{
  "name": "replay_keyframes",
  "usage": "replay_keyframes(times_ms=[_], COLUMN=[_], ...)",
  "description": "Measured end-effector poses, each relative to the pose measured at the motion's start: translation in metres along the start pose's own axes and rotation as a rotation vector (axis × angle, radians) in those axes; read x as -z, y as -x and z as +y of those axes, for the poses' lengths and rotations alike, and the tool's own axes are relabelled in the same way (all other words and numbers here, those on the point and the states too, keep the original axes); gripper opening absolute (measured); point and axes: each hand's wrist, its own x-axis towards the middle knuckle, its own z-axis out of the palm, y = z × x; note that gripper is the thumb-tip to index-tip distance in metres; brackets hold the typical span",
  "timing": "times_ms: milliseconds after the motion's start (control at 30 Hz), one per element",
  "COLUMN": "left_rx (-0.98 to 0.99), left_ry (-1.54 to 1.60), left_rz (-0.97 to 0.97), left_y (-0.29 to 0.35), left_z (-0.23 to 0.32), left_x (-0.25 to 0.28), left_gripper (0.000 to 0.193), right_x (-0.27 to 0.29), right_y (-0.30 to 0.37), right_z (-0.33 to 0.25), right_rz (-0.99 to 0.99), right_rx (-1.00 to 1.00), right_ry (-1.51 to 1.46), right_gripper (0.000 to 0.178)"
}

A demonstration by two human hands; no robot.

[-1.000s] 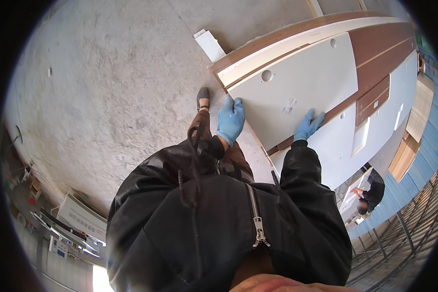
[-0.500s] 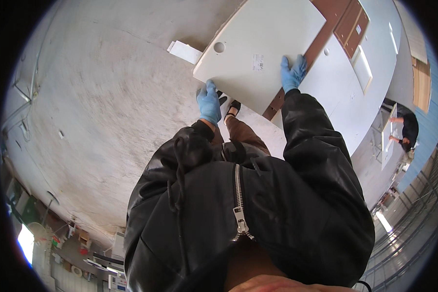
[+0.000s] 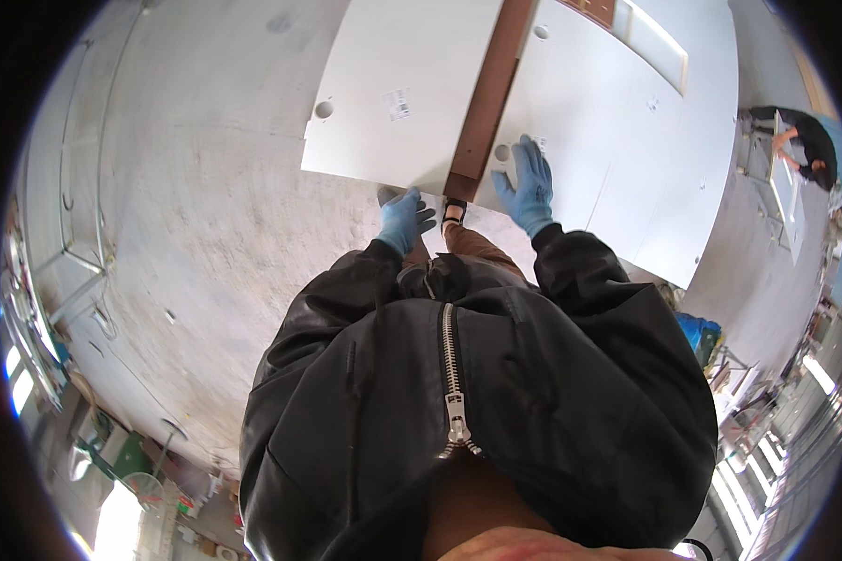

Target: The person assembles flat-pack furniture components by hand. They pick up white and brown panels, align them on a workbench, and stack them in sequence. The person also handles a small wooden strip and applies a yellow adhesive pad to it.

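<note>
A white panel (image 3: 374,150) with a round hole and a paper label lies at the upper middle. A brown strip (image 3: 488,105) runs along its right side. Right of the strip spreads a larger white panel (image 3: 617,159), also with round holes. My left hand (image 3: 404,221), in a blue glove, is just below the near edge of the left panel, fingers apart and holding nothing. My right hand (image 3: 529,190), gloved alike, rests open on the near part of the right panel, beside a hole, fingers stretched out; it grips nothing.
A co-worker (image 3: 809,145) in dark clothes handles a white board (image 3: 786,201) at the far right. Metal frames (image 3: 75,252) stand at the left rim. A blue bag-like thing (image 3: 695,332) lies right of my jacket.
The left panel has shifted left and turned straighter, with the brown strip showing more fully. My right hand has left that panel's right edge and moved nearer me, onto the right panel.
</note>
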Motion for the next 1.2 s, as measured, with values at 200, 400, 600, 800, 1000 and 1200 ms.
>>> replay_keyframes(times_ms=[200, 400, 600, 800, 1000, 1200], left_rx=[-0.451, -1.380, -1.468, -1.393, -0.929, -0.885], left_ry=[-0.759, -1.249, -1.580, -1.519, -1.383, -1.116], left_rz=[-0.011, 0.101, 0.349, 0.763, 0.882, 0.397], left_y=[0.041, 0.065, 0.023, -0.057, -0.129, -0.212], left_z=[-0.016, 0.019, 0.066, 0.172, 0.301, 0.362], left_x=[-0.017, -0.075, -0.104, -0.087, -0.030, -0.006], left_gripper=[0.030, 0.027, 0.070, 0.077, 0.076, 0.050], right_x=[0.043, 0.056, 0.053, 0.056, 0.050, 0.038], right_y=[0.082, 0.112, 0.166, 0.207, 0.216, 0.239], right_z=[0.025, 0.045, 0.039, 0.030, 0.011, -0.001], right_rz=[-0.011, 0.097, 0.099, 0.108, 0.097, 0.000], right_rx=[-0.056, -0.154, -0.354, -0.510, -0.523, -0.638], right_ry=[-0.036, -0.058, -0.046, -0.020, -0.025, -0.112], right_gripper=[0.048, 0.046, 0.051, 0.051, 0.048, 0.050])
